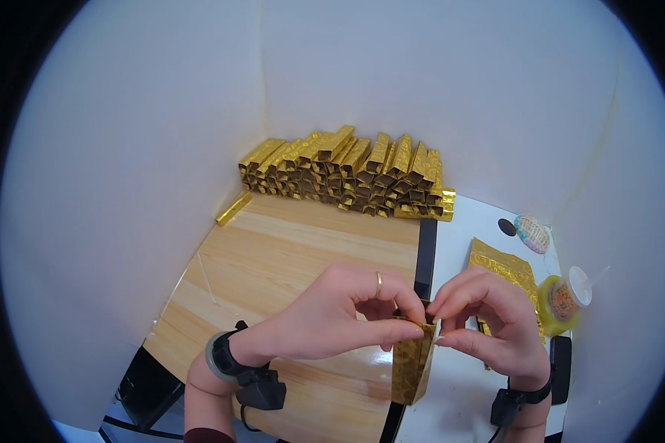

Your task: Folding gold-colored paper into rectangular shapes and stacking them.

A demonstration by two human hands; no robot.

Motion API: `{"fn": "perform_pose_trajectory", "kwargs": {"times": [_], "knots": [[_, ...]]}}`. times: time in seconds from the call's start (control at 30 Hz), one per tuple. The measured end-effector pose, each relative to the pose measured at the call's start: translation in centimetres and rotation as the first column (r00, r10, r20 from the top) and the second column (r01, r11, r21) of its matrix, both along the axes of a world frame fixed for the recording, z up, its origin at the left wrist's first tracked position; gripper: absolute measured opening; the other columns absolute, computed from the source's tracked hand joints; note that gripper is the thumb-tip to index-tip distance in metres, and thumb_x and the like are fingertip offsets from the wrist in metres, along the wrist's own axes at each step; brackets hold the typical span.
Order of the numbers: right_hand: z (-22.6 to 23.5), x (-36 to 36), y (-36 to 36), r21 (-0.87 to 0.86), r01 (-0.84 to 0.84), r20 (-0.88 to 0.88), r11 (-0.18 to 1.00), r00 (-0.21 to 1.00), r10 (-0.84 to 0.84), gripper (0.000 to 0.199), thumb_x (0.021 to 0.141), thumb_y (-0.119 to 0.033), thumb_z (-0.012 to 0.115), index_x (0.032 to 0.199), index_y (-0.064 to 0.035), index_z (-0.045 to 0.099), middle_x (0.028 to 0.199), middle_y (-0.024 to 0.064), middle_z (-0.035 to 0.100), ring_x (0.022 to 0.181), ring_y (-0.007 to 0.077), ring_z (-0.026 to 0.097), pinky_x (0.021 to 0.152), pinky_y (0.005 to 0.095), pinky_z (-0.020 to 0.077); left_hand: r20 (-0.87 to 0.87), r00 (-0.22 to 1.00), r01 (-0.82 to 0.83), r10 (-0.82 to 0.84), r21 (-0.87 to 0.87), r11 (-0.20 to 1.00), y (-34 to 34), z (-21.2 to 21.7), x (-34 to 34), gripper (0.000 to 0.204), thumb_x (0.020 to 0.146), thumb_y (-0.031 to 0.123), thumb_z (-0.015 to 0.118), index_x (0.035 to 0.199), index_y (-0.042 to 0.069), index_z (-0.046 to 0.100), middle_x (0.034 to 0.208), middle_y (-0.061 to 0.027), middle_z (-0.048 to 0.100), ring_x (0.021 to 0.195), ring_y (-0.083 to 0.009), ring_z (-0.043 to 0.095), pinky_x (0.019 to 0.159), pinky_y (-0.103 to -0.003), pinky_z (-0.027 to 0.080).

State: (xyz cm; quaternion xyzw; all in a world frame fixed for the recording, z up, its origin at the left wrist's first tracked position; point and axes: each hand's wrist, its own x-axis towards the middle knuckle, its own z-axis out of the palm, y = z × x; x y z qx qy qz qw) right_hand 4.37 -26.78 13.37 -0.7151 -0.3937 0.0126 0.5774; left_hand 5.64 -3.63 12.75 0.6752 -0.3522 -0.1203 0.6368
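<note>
Between my hands is a folded gold foil-paper tube (408, 373), standing roughly upright over the seam of the table with its open end up. My left hand (347, 306) pinches the rim of this tube between thumb and fingers. At the rim's right side, my right hand (491, 317) has its thumb and fingertips closed on the edge. Just behind the right hand lie flat sheets of gold foil paper (499, 260), partly hidden by it. A large stack of finished-looking gold paper tubes (340, 171) is piled against the far wall, open ends toward me.
One loose gold tube (233, 208) lies by the left wall. To the right stand a cup of small orange beads (565, 299) in a yellow holder, a crocheted item (532, 232) and a black disc (507, 227). White panels enclose the wooden tabletop (288, 244).
</note>
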Motion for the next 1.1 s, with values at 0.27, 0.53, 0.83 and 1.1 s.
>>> {"fn": "perform_pose_trajectory", "kwargs": {"times": [0.27,0.53,0.83,1.1], "knots": [[0.24,0.08,-0.22,-0.029,-0.029,0.069,0.999,0.997,0.031,0.019,0.081,0.002,0.071,0.098,0.0004,0.063,0.097,0.0091,0.061,0.085,0.0157,0.064,0.072,0.0257,0.0551,-0.041,0.998,0.045,-0.047,-0.056,0.997,0.05,0.23,-0.49,0.010,0.082,-0.002,0.071,0.091,-0.002,0.068,0.090,-0.0083,0.065,0.076,-0.0142,0.066,0.067,-0.025,0.055],[0.27,-0.16,-0.19,0.031,0.033,0.012,0.999,0.999,-0.034,0.018,0.078,0.000,0.075,0.094,-0.0029,0.066,0.090,0.0068,0.066,0.073,0.0123,0.062,0.062,0.0236,0.0501,-0.083,0.995,0.051,-0.064,-0.151,0.987,0.07,-0.01,-0.37,0.009,0.083,-0.004,0.069,0.091,-0.004,0.066,0.090,-0.0099,0.064,0.079,-0.0154,0.065,0.069,-0.027,0.055],[-0.05,-0.02,-0.04,0.059,0.036,0.077,0.998,0.996,-0.041,0.016,0.076,-0.005,0.078,0.089,-0.0071,0.068,0.083,0.0021,0.071,0.069,0.0105,0.061,0.060,0.0234,0.0461,-0.158,0.986,0.017,-0.045,-0.172,0.985,-0.18,-0.17,-0.53,0.008,0.085,-0.004,0.067,0.092,-0.006,0.066,0.091,-0.0112,0.064,0.077,-0.0152,0.065,0.068,-0.026,0.055],[0.14,-0.15,-0.13,0.029,0.010,0.089,1.000,0.996,-0.013,0.017,0.075,-0.005,0.080,0.086,-0.0075,0.067,0.082,0.0011,0.072,0.072,0.0104,0.062,0.058,0.0230,0.0450,-0.200,0.975,0.080,-0.101,-0.110,0.991,-0.15,0.45,-0.97,0.009,0.084,-0.005,0.067,0.093,-0.007,0.067,0.089,-0.0126,0.065,0.074,-0.0150,0.065,0.065,-0.025,0.055]]}}
